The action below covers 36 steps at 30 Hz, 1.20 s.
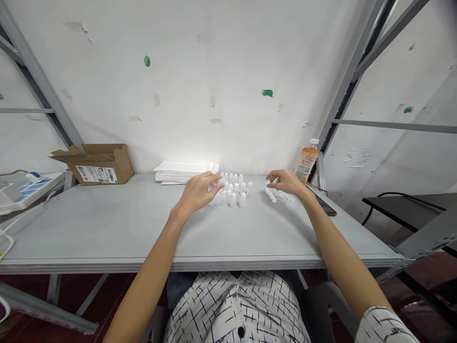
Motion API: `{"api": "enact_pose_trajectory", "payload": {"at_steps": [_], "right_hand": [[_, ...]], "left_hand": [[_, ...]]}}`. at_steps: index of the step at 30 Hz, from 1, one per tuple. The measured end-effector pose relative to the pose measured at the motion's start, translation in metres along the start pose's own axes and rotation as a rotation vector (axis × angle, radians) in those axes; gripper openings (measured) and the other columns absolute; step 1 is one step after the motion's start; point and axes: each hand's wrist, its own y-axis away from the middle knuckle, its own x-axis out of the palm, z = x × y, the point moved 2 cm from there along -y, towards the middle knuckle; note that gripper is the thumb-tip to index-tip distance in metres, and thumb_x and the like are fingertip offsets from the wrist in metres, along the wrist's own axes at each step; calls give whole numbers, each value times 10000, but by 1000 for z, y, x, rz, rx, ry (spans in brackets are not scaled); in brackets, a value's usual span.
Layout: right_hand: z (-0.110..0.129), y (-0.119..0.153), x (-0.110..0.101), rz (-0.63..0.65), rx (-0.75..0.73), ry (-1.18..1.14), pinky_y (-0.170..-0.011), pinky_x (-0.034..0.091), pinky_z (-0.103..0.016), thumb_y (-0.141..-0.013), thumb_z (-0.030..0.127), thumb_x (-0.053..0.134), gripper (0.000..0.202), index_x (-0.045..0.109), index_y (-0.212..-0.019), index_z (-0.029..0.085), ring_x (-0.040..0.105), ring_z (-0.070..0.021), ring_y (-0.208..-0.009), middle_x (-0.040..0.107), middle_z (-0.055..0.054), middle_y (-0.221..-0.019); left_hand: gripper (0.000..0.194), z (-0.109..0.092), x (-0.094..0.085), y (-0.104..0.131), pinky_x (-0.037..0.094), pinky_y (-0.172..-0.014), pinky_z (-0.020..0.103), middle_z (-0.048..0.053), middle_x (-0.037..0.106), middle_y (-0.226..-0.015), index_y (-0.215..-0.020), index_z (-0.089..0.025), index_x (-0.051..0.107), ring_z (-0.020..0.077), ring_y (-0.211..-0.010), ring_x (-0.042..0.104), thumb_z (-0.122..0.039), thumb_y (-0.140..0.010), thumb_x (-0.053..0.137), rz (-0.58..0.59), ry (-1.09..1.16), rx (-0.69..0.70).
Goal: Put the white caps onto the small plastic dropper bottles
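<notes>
My left hand (200, 191) is at the left side of a group of small white dropper bottles (242, 200), which stand upright close together. Its thumb and forefinger close around one bottle at the group's edge, partly hidden by the fingers. To the right, my right hand (287, 182) pinches a small white piece (267, 183), seemingly a cap, between thumb and fingertips. Beneath that hand lies a little pile of small white caps (273, 198) with thin, clear-white ring-like strands (285, 197) beside it.
A stack of flat white sheets or boxes (178, 171) lies behind my left hand. An open cardboard box (103, 166) stands at the back left. On the right are an orange drink bottle (306, 162) and a dark phone (325, 205). A power strip (34, 190) sits far left.
</notes>
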Motion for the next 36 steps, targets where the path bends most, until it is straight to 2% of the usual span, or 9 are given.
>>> {"api": "enact_pose_trajectory", "payload": {"at_steps": [4,10,15,19,22,25,28,30,36], "right_hand": [[13,1,13,38,6,193,-654,413,-261,-789,232,695,112,749,-886,216,690,-184,-794,770,-16,-905],[15,-4,35,77,14,444,-676,402,-280,-883,249,648,174,758,-1006,194,659,-224,-957,714,-90,-1101],[8,-10,46,117,-8,534,-728,426,-297,-899,262,645,199,763,-1039,186,572,-285,-1135,661,-147,-1149],[6,-10,47,135,-6,515,-782,439,-314,-915,255,614,230,765,-1081,202,567,-285,-1131,636,-158,-1162],[8,-7,39,66,15,433,-787,443,-312,-935,252,571,268,753,-1126,208,585,-267,-1091,636,-146,-1142],[14,-5,26,-97,24,246,-748,449,-314,-941,248,523,281,757,-1090,202,622,-231,-954,657,-126,-1102],[34,-7,10,-301,-46,-18,-760,466,-327,-906,275,537,251,761,-986,198,629,-197,-820,697,-92,-1011],[56,-10,4,-380,-131,-180,-764,481,-330,-880,318,564,221,751,-901,202,634,-202,-815,718,-69,-916],[122,-11,12,-141,-327,-464,-657,483,-290,-875,421,606,255,736,-830,206,666,-209,-872,750,-52,-927]], "left_hand": [[281,-1,0,0,454,-692,318,14,742,-1042,-1091,-239,723,169,-722,652,-422,-947,566,1,-6,-13],[281,-2,-1,0,453,-701,316,16,739,-1058,-1100,-231,725,171,-733,656,-412,-939,582,14,2,-36],[271,-2,0,0,448,-696,316,14,741,-1060,-1093,-229,723,171,-731,658,-402,-940,582,17,6,-33],[279,-1,0,0,456,-702,323,10,743,-1044,-1087,-236,723,172,-727,657,-416,-942,568,7,5,-11],[275,-1,1,-1,456,-702,323,11,742,-1044,-1082,-235,725,174,-732,658,-409,-943,563,8,4,-6],[267,-1,1,-1,459,-708,321,15,740,-1053,-1077,-235,727,175,-747,661,-396,-940,562,3,-1,-3],[264,-2,1,-1,456,-702,316,17,738,-1047,-1078,-232,727,177,-754,662,-390,-943,564,-3,-2,3],[256,-3,0,-1,449,-688,312,17,735,-1045,-1085,-234,726,178,-751,660,-382,-944,571,1,-6,7],[240,-5,-2,-1,448,-695,308,13,733,-1097,-1125,-247,719,174,-753,665,-340,-928,618,5,-12,11]]}}
